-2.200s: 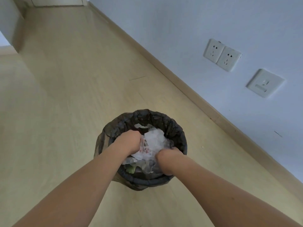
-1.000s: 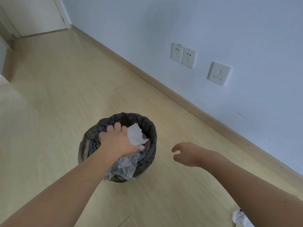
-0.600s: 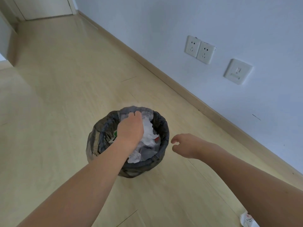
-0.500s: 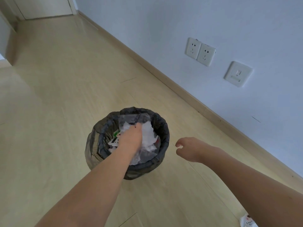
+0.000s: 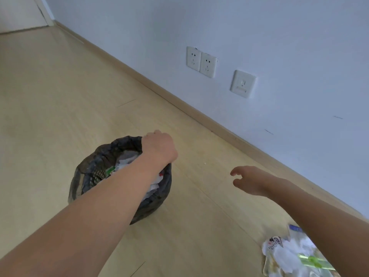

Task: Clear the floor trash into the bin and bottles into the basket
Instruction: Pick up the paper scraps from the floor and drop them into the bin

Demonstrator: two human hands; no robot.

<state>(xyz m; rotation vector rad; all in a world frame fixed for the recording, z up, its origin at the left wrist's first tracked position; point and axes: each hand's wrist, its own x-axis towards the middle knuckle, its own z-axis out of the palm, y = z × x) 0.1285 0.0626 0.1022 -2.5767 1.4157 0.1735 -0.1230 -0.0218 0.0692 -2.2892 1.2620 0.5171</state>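
Left hand [image 5: 159, 149] sits at the far rim of the bin [image 5: 119, 176], fingers curled over the edge of the black liner bag [image 5: 117, 143]; it appears to grip the liner there, though the fingertips are hidden behind the knuckles. Left forearm crosses the bin mouth. Bin: round, dark, standing upright on the pale wood floor [image 5: 60, 96]. Contents visible beside the forearm: crumpled white paper and wrappers [image 5: 124, 161], with a green scrap and a small red bit among them; fill level near the rim.

Right hand [image 5: 249, 180] hangs above bare floor, well right of the bin, fingers loosely spread and slightly bent, holding nothing.

Floor trash [image 5: 289, 256]: heap of white crumpled paper, printed wrapper and clear plastic with a green strip, lying at lower right, under the right forearm, well apart from both the bin and the left hand. Wall sockets [image 5: 200, 61] and a blank plate [image 5: 242, 83] on the wall behind.
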